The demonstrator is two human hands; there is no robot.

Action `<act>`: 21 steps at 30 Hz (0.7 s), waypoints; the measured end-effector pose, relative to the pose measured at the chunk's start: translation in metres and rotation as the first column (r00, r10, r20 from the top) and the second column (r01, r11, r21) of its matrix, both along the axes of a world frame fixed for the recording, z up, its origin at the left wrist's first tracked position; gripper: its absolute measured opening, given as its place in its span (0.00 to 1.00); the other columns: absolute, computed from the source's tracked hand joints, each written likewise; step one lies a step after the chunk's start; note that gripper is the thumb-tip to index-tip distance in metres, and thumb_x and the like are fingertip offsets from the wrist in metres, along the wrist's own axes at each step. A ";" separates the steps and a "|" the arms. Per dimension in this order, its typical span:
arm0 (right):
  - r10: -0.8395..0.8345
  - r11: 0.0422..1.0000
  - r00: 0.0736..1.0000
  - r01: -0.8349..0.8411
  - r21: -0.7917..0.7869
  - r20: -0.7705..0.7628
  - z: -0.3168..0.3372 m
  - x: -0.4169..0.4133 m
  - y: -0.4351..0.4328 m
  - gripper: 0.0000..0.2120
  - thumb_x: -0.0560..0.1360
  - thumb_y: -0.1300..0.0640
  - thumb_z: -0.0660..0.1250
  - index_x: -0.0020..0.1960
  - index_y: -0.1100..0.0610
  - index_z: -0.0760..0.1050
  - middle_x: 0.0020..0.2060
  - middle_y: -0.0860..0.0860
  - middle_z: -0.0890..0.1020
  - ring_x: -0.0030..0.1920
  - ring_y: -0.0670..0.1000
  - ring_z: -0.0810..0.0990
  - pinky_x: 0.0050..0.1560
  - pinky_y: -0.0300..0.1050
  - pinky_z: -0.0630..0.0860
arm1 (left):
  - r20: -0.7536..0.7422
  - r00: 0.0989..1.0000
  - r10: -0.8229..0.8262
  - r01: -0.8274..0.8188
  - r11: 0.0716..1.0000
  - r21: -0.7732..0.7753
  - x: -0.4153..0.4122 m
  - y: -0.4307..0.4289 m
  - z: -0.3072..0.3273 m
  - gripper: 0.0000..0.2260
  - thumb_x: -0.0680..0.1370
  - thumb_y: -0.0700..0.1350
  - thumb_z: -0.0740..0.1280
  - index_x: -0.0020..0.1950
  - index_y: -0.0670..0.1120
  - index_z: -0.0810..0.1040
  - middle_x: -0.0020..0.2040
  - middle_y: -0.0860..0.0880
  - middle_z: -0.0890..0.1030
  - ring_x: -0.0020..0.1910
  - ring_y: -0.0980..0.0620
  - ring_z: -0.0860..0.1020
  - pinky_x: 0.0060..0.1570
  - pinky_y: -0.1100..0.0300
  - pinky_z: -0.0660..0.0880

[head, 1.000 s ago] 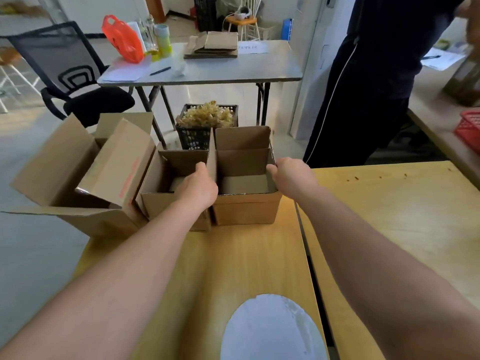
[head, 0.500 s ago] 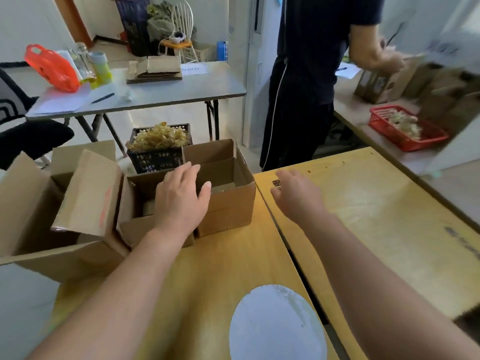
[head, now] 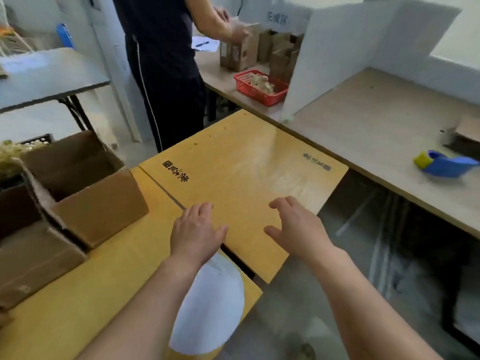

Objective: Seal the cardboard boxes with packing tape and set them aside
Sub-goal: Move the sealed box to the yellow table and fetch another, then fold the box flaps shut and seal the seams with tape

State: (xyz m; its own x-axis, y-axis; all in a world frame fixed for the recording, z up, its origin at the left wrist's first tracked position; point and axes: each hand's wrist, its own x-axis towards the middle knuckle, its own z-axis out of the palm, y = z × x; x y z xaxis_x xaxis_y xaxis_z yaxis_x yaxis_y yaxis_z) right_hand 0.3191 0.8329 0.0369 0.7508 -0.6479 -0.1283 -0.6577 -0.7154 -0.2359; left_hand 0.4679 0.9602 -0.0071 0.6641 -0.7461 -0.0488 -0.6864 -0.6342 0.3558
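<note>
Your left hand (head: 193,231) sits at 7 o'clock and your right hand (head: 296,227) at 5 o'clock, both palm-down over the near edge of the yellow wooden bench (head: 241,162) with black printed characters. Each grip is apart: the fingers are spread and relaxed, holding nothing. Whether the palms touch the wood you cannot tell. The open brown cardboard box (head: 96,203) stands at 9 o'clock on the adjoining yellow bench top (head: 78,307), flaps up, well clear of your left hand. A second brown cardboard box (head: 36,258) lies just beside it at 8 o'clock, too blurred to read its flaps. The blue and yellow tape dispenser (head: 441,165) rests at 3 o'clock on the long pale bench (head: 376,120), well apart from your right hand. At 1 o'clock a red plastic basket (head: 259,92) sits near a white partition board (head: 324,48), with small brown cartons (head: 239,53) behind it. A person in dark clothes (head: 166,61) stands at 11 o'clock, handling one of those cartons. A white oval patch (head: 210,302) lies at 6 o'clock beneath your left forearm.
</note>
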 end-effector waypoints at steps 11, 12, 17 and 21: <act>-0.285 0.957 0.955 0.289 -0.033 0.081 0.003 -0.167 -0.128 0.24 0.76 0.46 0.64 0.70 0.51 0.65 0.63 0.49 0.72 0.62 0.51 0.72 0.60 0.46 0.68 | 0.055 0.939 -0.339 0.339 0.941 0.012 -0.140 -0.189 0.012 0.27 0.77 0.61 0.62 0.71 0.47 0.65 0.66 0.48 0.72 0.65 0.47 0.70 0.60 0.54 0.68; -0.312 0.948 0.946 0.316 -0.033 0.088 0.002 -0.184 -0.143 0.24 0.76 0.45 0.64 0.70 0.51 0.65 0.63 0.49 0.72 0.62 0.51 0.72 0.61 0.46 0.68 | 0.065 0.928 -0.368 0.368 0.930 0.012 -0.157 -0.208 0.014 0.27 0.77 0.61 0.61 0.70 0.47 0.66 0.65 0.48 0.72 0.64 0.48 0.71 0.60 0.54 0.68; -0.424 0.903 0.902 0.428 -0.044 0.078 0.000 -0.274 -0.215 0.24 0.76 0.46 0.63 0.69 0.52 0.65 0.63 0.49 0.71 0.64 0.51 0.70 0.62 0.47 0.66 | 0.108 0.873 -0.475 0.480 0.877 -0.024 -0.242 -0.304 0.022 0.26 0.77 0.62 0.62 0.68 0.48 0.68 0.64 0.49 0.74 0.62 0.49 0.73 0.58 0.56 0.70; -0.506 0.859 0.859 0.511 -0.043 0.080 0.000 -0.337 -0.262 0.24 0.76 0.46 0.64 0.69 0.52 0.65 0.64 0.50 0.71 0.65 0.51 0.70 0.64 0.47 0.66 | 0.128 0.818 -0.561 0.569 0.822 -0.036 -0.307 -0.365 0.024 0.27 0.77 0.62 0.62 0.70 0.48 0.67 0.64 0.48 0.74 0.63 0.49 0.72 0.60 0.54 0.70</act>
